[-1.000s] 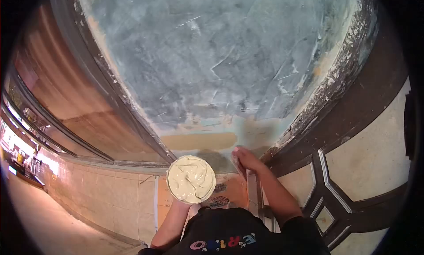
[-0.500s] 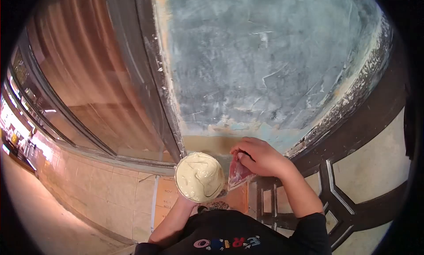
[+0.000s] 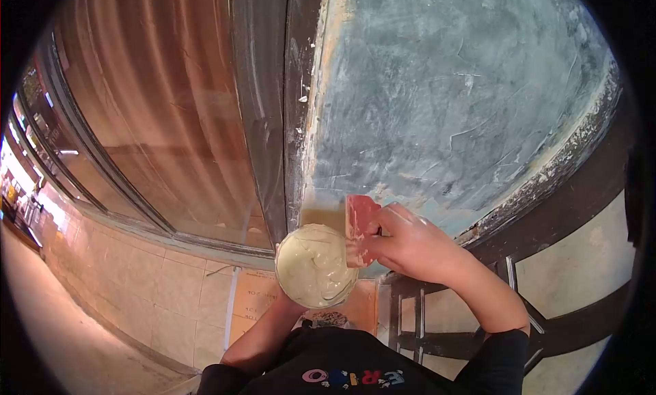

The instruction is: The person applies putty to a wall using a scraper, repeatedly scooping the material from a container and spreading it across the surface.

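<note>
A round tub of creamy pale-yellow putty (image 3: pixel 316 265) is held up in front of my body. My left hand (image 3: pixel 292 305) supports it from below, its fingers mostly hidden beneath the tub. In my right hand (image 3: pixel 413 246) is a red putty scraper (image 3: pixel 362 214), gripped between thumb and fingers. The scraper stands on edge at the tub's right rim, with pale putty smeared along its blade. Just beyond both hands is the blue-grey wall (image 3: pixel 437 108), streaked with filler, with a plain beige band (image 3: pixel 324 216) near its foot.
A dark window frame (image 3: pixel 270 121) with brown curtains (image 3: pixel 157 108) behind glass borders the wall on the left. A dark panelled door (image 3: pixel 547 272) stands at the right. Below, an orange printed sheet (image 3: pixel 249 299) lies on the tiled floor (image 3: pixel 171 292).
My right hand has turned the scraper upright and brought it from beside the wall's foot to the tub's rim. The view has swung left, and the wall appears further right.
</note>
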